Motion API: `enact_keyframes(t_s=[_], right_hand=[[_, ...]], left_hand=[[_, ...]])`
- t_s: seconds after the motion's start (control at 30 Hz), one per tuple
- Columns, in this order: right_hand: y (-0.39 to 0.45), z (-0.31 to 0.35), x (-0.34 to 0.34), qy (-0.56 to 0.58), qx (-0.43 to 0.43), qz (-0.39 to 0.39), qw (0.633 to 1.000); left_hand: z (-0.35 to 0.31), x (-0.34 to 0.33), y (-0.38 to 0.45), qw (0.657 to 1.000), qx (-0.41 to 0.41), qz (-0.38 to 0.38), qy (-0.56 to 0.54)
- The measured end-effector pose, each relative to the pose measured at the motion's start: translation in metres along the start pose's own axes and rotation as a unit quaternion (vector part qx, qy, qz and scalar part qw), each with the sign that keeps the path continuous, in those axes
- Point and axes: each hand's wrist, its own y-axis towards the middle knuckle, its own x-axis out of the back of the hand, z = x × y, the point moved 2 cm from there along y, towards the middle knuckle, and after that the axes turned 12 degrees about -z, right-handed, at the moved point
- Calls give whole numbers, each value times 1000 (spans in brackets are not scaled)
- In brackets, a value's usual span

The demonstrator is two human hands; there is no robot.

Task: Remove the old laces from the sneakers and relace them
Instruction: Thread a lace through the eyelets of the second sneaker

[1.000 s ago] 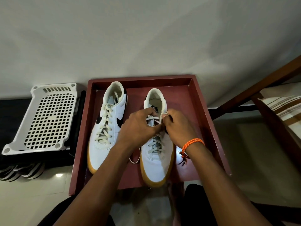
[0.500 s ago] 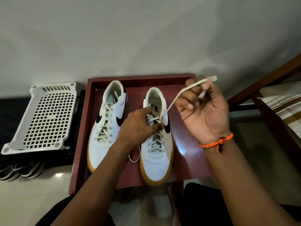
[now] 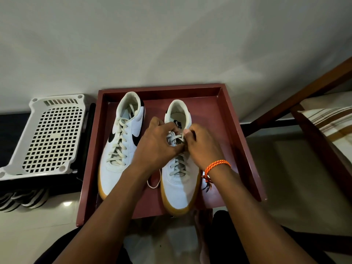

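Observation:
Two white sneakers with gum soles stand toe-toward-me in a dark red tray (image 3: 245, 149). The left sneaker (image 3: 122, 149) is fully laced with a cream lace. Over the upper eyelets of the right sneaker (image 3: 180, 187) both my hands meet. My left hand (image 3: 156, 147) curls its fingers over the tongue and lace crossings. My right hand (image 3: 202, 147), with an orange cord at the wrist, pinches the cream lace (image 3: 176, 139) at the shoe's right eyelets. A loose loop of lace (image 3: 154, 184) lies on the tray between the shoes.
A white perforated plastic rack (image 3: 49, 138) sits to the left of the tray, with striped footwear (image 3: 22, 201) under it. A dark wooden frame (image 3: 304, 100) and a striped cushion (image 3: 331, 119) stand at the right. A pale wall rises behind.
My right hand, which had pulled a lace end up and to the right away from the shoe, has come back down to the right sneaker's upper eyelets. My left hand stayed on the shoe.

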Motion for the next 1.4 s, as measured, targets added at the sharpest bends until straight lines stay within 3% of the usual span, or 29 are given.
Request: enact_keyframes(t_s=[0.2,0.3,0.43,0.47,0.57,0.7,0.83,1.03,1.4], right_hand=[[12,-1,18,133,-34,-15,990],[9,0,24,59,7,-31,998],[3,-3,30,-185,6,-37,982],[3,-2,31,-188,18,-46,981],[2,10,33,-96,68,-102,988],[5,4,16,-92,39,18,995],[14,-3,18,39,-24,32,998],[9,27,46,177,-34,33,983],[-36,99,146,351,53,15,935]], left_hand=[[-1,1,1,999,25,19,-14],[-1,1,0,999,27,30,-10],[1,2,-1,997,46,39,-49],[1,4,-1,996,51,39,-68],[3,9,1,994,81,33,-65],[8,13,0,991,123,33,-46],[6,15,-1,992,102,53,-56],[-28,35,-7,951,158,-24,-263],[-109,97,-32,927,100,-127,-338]])
